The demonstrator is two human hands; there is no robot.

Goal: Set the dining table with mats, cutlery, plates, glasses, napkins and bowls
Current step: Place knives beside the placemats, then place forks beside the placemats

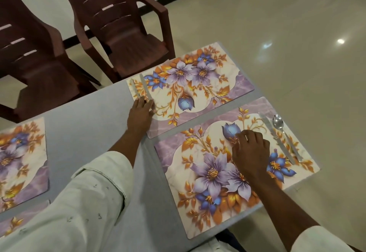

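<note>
Cutlery is the step I am on: my left hand (141,111) reaches across the table (95,117) to the far mat (198,85), fingers laid over the near ends of a knife (146,89) and a second piece (133,89) at that mat's left edge. I cannot tell whether that second piece is a spoon or a fork, nor whether my fingers pinch the handles or only press on them. My right hand (250,150) rests on the near mat (227,172), fingers bent, holding nothing I can see; it looks to be steadying the mat.

On the near mat's right side another knife (276,137) and a spoon (285,135) already lie side by side. A third mat (21,158) sits well off to my left, bare so far, with a fourth just showing below it.

Risks, as I judge them: the mats look thin and slick, so a push on the handles could slide the far mat askew or toward the table's edge, beyond which stand chairs (122,33). Nudging one handle may knock the pair out of parallel. My sleeve (89,192) trails low and could drag across the table as I draw back.
</note>
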